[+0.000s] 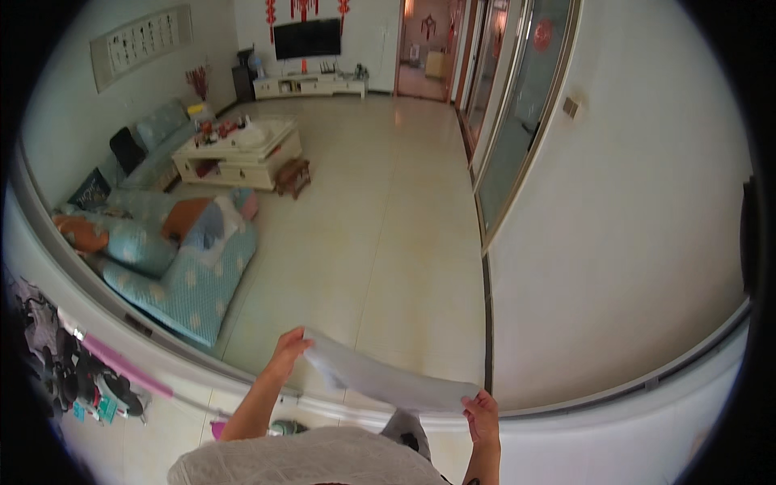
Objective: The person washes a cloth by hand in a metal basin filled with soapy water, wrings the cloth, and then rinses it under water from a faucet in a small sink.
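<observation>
A light grey cloth (388, 379) is stretched between my two hands in front of my body, over the sliding-door track (327, 407) on the floor. My left hand (290, 350) pinches its upper left corner between thumb and fingers. Lower and to the right, my right hand (481, 412) grips the cloth's other end. The cloth sags a little along its length, and a loose fold hangs near the left end. Part of my grey trouser leg (407, 427) shows below it.
A sofa with a blue patterned cover (212, 291) stands at the left, a white coffee table (230, 167) and small wooden stool (293, 177) beyond it. A white wall (606, 254) is at the right. Shoes (115, 391) and a pink pole (127, 367) lie at the lower left.
</observation>
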Demonstrator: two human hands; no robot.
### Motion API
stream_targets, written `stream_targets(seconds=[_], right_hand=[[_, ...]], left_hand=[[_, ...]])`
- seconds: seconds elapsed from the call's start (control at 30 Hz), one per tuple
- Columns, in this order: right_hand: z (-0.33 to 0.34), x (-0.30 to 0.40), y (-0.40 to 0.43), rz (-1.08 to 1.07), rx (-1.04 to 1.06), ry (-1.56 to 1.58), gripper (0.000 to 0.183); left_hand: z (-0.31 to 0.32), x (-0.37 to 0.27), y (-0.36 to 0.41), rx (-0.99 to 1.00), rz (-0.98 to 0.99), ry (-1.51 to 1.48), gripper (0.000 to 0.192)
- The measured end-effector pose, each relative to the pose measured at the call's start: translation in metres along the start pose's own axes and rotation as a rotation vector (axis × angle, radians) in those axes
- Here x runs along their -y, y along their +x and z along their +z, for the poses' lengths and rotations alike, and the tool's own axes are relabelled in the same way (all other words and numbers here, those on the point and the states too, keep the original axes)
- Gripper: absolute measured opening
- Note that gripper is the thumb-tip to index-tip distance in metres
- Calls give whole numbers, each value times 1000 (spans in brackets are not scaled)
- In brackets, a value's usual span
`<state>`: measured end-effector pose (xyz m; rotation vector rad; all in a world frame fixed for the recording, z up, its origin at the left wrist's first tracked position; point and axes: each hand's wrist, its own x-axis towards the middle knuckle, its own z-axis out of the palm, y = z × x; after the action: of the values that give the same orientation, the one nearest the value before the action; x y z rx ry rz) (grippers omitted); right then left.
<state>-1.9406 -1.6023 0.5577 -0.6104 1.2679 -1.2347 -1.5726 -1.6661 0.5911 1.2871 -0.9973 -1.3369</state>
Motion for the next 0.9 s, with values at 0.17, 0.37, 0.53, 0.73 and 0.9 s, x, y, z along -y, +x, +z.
stream_targets(seconds=[0.17,0.37,0.53,0.73,0.9], right_hand=[[10,15,118,-140,-139,-725,39],[61,134,212,-515,152,-636,21],[113,222,225,-1023,-7,-299,16],[96,152,354,-331,237,-710,17],[140,170,398,-319,88,-496,15]], left_hand=[[17,25,59,-196,47,260,13],[55,-41,126,-555,392,192,17],[102,-138,146,-647,729,261,20],[64,-44,252,-365,104,278,9],[26,-55,323,-387,176,256,7]])
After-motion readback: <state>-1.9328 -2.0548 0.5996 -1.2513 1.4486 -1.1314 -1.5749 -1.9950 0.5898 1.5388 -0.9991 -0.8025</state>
